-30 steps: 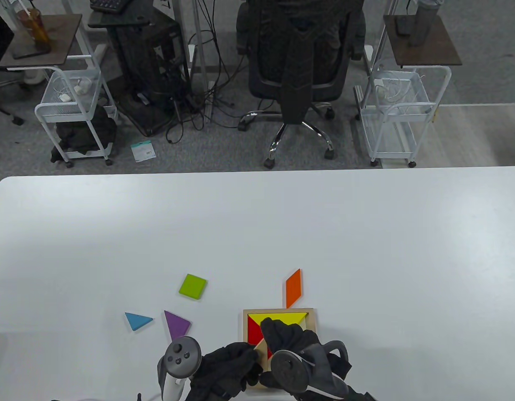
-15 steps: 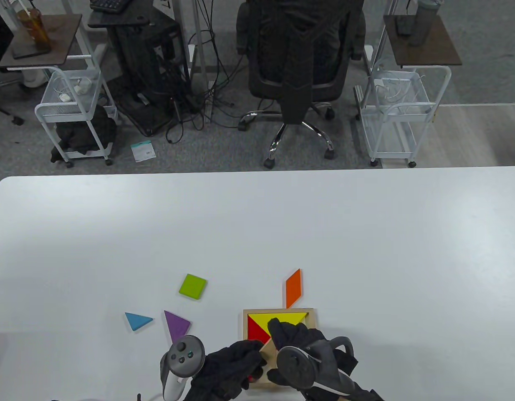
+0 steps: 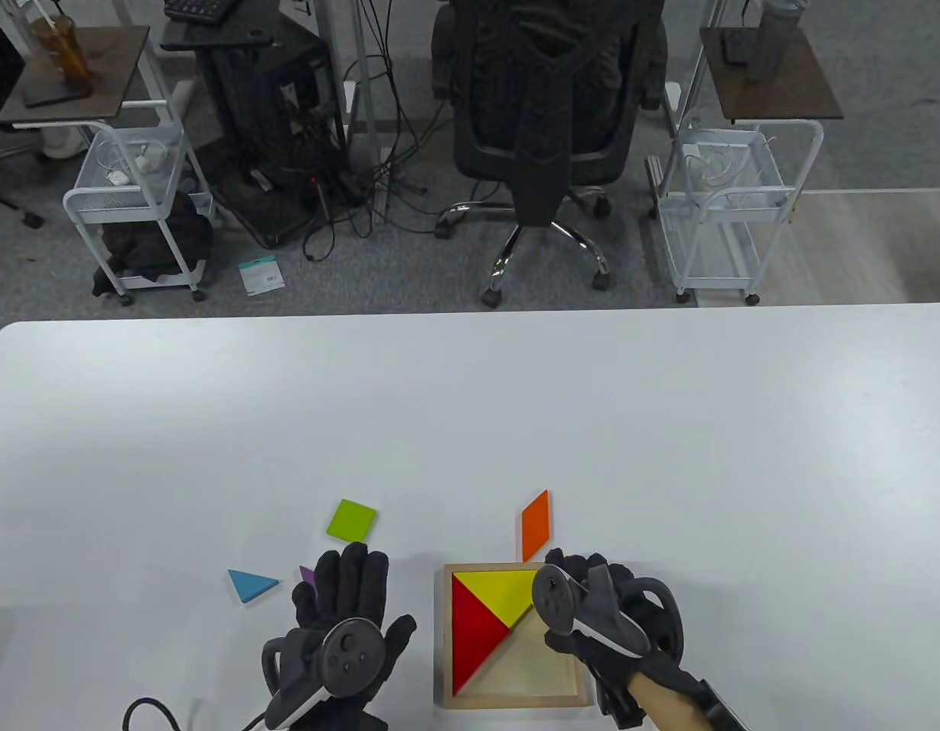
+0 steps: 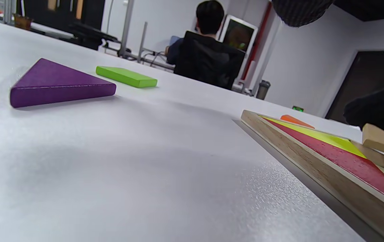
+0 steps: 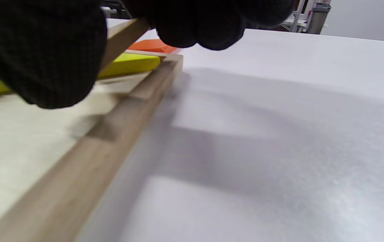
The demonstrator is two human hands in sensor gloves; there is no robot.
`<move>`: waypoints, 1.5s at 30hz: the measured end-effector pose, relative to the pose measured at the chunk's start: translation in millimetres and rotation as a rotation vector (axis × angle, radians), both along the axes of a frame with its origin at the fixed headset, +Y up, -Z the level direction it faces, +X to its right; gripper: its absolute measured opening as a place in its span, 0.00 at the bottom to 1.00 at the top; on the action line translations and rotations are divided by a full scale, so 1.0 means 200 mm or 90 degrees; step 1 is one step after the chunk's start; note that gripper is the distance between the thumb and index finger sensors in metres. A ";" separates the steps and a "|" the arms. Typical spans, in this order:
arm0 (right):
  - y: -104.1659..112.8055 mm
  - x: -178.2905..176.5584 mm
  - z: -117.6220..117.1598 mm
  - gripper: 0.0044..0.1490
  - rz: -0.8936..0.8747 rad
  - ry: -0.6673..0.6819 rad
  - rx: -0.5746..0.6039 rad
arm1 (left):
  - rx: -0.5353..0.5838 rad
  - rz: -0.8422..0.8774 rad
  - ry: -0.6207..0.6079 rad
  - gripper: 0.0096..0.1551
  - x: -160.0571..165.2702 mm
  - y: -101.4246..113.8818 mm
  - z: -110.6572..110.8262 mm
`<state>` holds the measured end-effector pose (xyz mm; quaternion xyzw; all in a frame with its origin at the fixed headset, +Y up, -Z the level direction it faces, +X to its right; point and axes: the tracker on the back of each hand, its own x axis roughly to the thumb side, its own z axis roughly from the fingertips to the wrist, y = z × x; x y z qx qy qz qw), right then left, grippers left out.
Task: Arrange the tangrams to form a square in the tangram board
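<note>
The wooden tangram board (image 3: 516,699) lies near the table's front edge. A red triangle (image 3: 474,636) fills its left side and a yellow triangle (image 3: 504,590) its top. My right hand (image 3: 577,571) sits over the board's top right corner and pinches a wood-coloured piece (image 5: 124,37), seen also in the left wrist view (image 4: 380,141). My left hand (image 3: 352,563) hovers flat, fingers straight, over the purple triangle (image 4: 61,82); only a corner of the purple triangle (image 3: 306,575) shows from above. The green square (image 3: 352,521), blue triangle (image 3: 250,585) and orange parallelogram (image 3: 535,525) lie loose.
The loose pieces lie left of and behind the board. A black cable (image 3: 146,708) runs at the front edge by my left wrist. Beyond the table's far edge stand an office chair (image 3: 546,114) and white carts (image 3: 135,205).
Both hands left the board's middle. The left hand opened and moved left and forward over the purple triangle. The right hand carried the wood-coloured piece to the board's top right corner, uncovering the red triangle.
</note>
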<state>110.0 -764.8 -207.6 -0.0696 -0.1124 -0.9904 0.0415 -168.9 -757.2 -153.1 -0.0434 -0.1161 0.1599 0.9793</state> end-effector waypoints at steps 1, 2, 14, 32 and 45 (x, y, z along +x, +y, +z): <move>-0.01 0.00 -0.01 0.60 0.002 -0.005 -0.011 | -0.001 0.000 -0.001 0.47 0.00 0.00 0.00; -0.02 0.00 -0.02 0.60 0.002 -0.010 -0.018 | 0.000 -0.001 -0.002 0.47 0.00 0.00 0.00; -0.04 0.01 -0.04 0.60 0.030 -0.031 -0.050 | -0.011 -0.008 -0.013 0.49 0.03 -0.01 0.00; 0.03 0.09 -0.07 0.63 -0.060 -0.080 -0.025 | -0.022 -0.013 -0.006 0.49 0.03 -0.01 0.00; 0.07 0.46 -0.04 0.65 -0.136 -0.234 -0.015 | -0.038 -0.030 0.017 0.49 -0.02 -0.03 -0.02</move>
